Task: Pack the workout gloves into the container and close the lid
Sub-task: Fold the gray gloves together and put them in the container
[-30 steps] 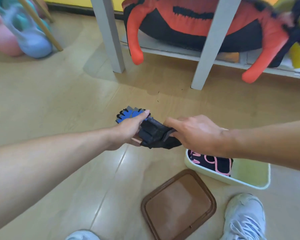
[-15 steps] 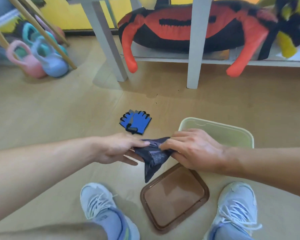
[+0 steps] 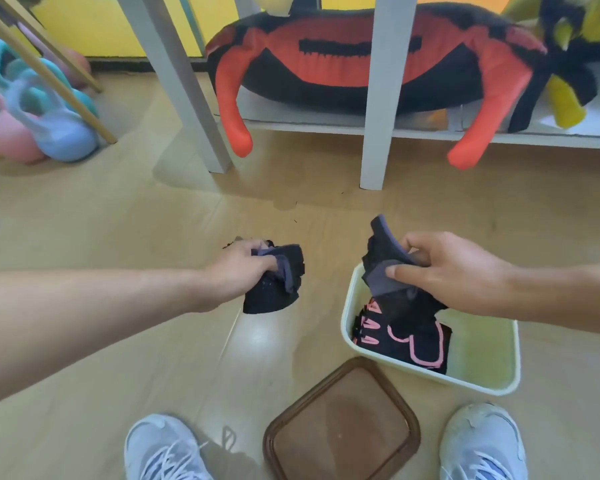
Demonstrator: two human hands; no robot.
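My left hand [image 3: 238,268] grips one black and grey workout glove [image 3: 274,284] above the floor, left of the container. My right hand [image 3: 444,268] holds a second black and grey glove [image 3: 387,268] over the near-left corner of the pale green container [image 3: 482,379]. Inside the container lies a black glove with pink trim [image 3: 409,344]. The brown lid [image 3: 340,424] rests flat on the floor in front of the container. The blue gloves are hidden behind my left hand, apart from a dark edge.
My two white sneakers [image 3: 163,448] [image 3: 482,445] flank the lid. Grey table legs [image 3: 378,98] and a low shelf with a red and black plush crab [image 3: 354,57] stand ahead. Pastel kettlebells [image 3: 49,123] and wooden poles sit at the far left.
The two black gloves, held together between both hands before, are separated, one in each hand. My right hand has moved right over the container; my left hand has moved forward.
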